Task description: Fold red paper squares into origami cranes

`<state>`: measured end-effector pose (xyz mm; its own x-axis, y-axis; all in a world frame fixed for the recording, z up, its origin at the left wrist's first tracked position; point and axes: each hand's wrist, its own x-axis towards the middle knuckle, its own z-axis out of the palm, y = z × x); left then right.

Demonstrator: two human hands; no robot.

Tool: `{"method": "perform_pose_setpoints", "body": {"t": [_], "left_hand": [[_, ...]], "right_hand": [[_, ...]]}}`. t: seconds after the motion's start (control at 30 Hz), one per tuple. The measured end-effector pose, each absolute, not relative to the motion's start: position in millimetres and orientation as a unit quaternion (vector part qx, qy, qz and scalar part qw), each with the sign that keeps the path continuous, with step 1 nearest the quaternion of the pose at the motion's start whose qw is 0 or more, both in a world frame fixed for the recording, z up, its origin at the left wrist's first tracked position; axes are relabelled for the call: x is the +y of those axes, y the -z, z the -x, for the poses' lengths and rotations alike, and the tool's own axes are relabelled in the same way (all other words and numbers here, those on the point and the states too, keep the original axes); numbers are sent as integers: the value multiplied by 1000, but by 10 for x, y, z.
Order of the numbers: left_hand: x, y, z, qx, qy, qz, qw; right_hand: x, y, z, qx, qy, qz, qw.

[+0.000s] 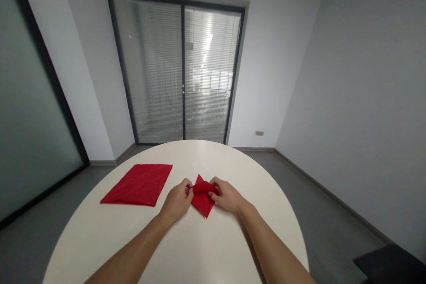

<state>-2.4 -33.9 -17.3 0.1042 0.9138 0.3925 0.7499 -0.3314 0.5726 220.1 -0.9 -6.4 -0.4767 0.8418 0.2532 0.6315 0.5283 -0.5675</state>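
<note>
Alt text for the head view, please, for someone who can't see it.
The left hand and right hand pinch a small folded red cloth by its sides on a round white table. A larger red cloth lies flat to the left, apart from it. Behind the table stand sliding glass doors with blinds.

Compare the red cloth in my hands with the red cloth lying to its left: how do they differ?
The folded cloth is bunched into a small pointed shape; the flat cloth lies spread as a larger square. The folded cloth is pinched by the left hand and right hand; the flat cloth lies untouched. Both are red and rest on the white table.
</note>
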Motion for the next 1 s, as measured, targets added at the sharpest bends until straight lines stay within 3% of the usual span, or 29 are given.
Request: {"method": "perform_pose_setpoints", "body": {"t": [1.0], "left_hand": [[-381,119,-132,637,-308,-702,78]], "right_hand": [[-96,-4,-1937,-794,-170,487,322]]}}
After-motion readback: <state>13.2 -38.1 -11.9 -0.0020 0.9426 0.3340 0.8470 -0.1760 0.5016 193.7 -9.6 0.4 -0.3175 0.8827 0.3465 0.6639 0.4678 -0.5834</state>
